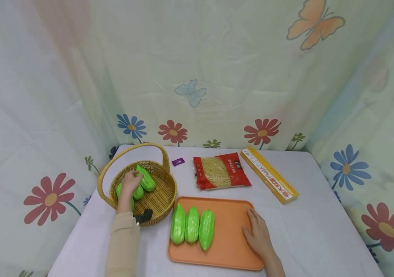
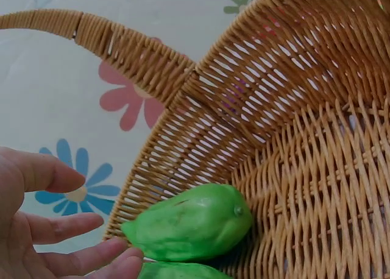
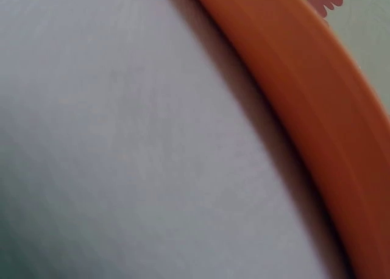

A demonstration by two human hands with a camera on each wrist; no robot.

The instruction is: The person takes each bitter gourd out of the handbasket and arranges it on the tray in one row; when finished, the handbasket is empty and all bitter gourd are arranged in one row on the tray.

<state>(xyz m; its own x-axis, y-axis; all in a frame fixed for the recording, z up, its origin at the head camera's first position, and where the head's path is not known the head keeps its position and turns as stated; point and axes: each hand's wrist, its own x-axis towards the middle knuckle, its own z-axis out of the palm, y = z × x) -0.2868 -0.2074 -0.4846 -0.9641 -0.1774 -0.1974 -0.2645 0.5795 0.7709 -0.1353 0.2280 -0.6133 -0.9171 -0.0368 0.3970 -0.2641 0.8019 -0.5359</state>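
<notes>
My left hand (image 1: 131, 184) reaches into a wicker basket (image 1: 163, 192) with a tall handle. Glossy green gourds lie in there; one gourd (image 1: 147, 181) is right by the fingertips. In the left wrist view the thumb and fingers of the left hand (image 2: 55, 230) are spread apart, with the fingertips at the pointed end of a gourd (image 2: 189, 224). On an orange tray (image 1: 233, 231), three long ribbed gourds (image 1: 192, 225) lie side by side at the left. My right hand (image 1: 260, 234) rests on the tray's right edge, fingers extended. Only the tray's rim (image 3: 304, 84) shows in the right wrist view.
Behind the tray lies a red bag of pasta (image 1: 221, 171), with a long yellow pasta box (image 1: 269, 175) slanting to its right. A small purple packet (image 1: 178, 161) is beside the basket. A flowered curtain (image 1: 197, 69) surrounds the white table (image 1: 307, 231).
</notes>
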